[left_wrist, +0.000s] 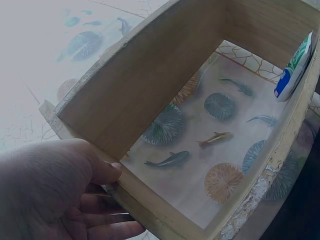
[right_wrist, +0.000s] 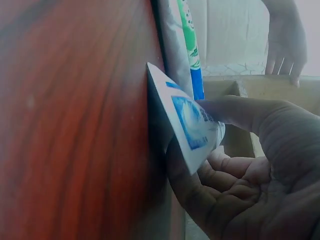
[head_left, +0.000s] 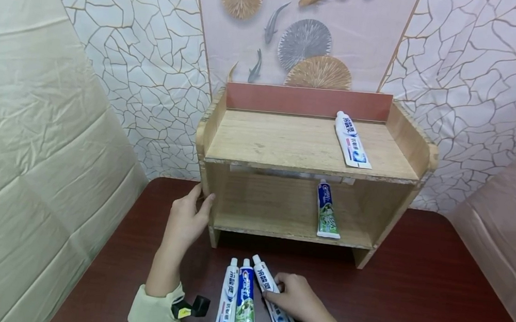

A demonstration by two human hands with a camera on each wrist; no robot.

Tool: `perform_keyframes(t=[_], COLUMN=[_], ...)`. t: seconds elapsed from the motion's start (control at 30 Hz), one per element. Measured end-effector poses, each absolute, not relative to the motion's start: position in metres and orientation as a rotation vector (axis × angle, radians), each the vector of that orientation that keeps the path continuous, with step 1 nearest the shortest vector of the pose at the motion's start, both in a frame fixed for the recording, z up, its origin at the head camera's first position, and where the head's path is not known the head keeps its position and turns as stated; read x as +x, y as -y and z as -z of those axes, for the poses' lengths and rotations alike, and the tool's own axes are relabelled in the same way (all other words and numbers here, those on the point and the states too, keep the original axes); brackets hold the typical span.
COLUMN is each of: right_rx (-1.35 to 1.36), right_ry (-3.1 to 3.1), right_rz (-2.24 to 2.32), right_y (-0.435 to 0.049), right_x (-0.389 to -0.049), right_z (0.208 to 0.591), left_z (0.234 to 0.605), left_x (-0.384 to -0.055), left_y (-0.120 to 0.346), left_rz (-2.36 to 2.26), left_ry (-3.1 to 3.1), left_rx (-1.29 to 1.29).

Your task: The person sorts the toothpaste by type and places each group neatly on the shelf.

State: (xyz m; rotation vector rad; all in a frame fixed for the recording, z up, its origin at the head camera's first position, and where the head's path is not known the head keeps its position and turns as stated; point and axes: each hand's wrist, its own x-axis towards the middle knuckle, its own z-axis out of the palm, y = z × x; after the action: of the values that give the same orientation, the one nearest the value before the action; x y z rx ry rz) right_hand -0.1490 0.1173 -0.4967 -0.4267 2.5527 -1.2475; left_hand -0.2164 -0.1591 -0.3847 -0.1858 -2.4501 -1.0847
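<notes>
A two-tier wooden shelf (head_left: 254,197) stands on the table. My left hand (head_left: 188,219) grips its left side panel, the thumb on the front edge and the fingers along the outer face, as the left wrist view also shows. In front of the shelf my right hand (head_left: 296,297) pinches a white toothpaste tube (head_left: 267,277), which lies tilted with its cap toward the shelf. Left of it are a blue-and-green toothpaste tube (head_left: 246,305) and another white toothpaste tube (head_left: 227,303), side by side. In the right wrist view, thumb and fingers hold the white tube's sides.
A white toothpaste tube (head_left: 352,141) lies on the upper tier, toward the right. Below it, a blue-and-green tube (head_left: 327,212) lies on the lower tier. The dark red table (head_left: 436,297) extends to both sides. Draped cloth (head_left: 29,160) hangs at the left.
</notes>
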Motion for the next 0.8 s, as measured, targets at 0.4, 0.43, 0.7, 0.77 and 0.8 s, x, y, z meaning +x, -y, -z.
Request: perform_keyframes(t=[0.4, 0.43, 0.7, 0.77, 0.8], right_rx=[-0.351, -0.354, -0.374, -0.371, -0.37], right_ry=[-2.499, -2.5, -2.498, -2.502, -2.505], right_rz=[1.355, 1.359, 1.405, 1.406, 1.408], right_y=[-0.122, -0.123, -0.125, -0.127, -0.128], right_x=[-0.154, -0.154, -0.157, -0.158, -0.159], right_z=[0.49, 0.488, 0.48, 0.478, 0.477], left_z=[0.385, 0.384, 0.385, 0.385, 0.385], left_x=[-0.216, -0.216, -0.216, -0.216, -0.216], left_y=[0.16, 0.16, 0.16, 0.16, 0.16], left_rz=[1.086, 1.087, 1.081, 1.081, 1.083], left_ry=[2.448, 2.448, 2.454, 2.453, 2.451], left_rx=[-0.176, -0.176, -0.178, -0.18, -0.18])
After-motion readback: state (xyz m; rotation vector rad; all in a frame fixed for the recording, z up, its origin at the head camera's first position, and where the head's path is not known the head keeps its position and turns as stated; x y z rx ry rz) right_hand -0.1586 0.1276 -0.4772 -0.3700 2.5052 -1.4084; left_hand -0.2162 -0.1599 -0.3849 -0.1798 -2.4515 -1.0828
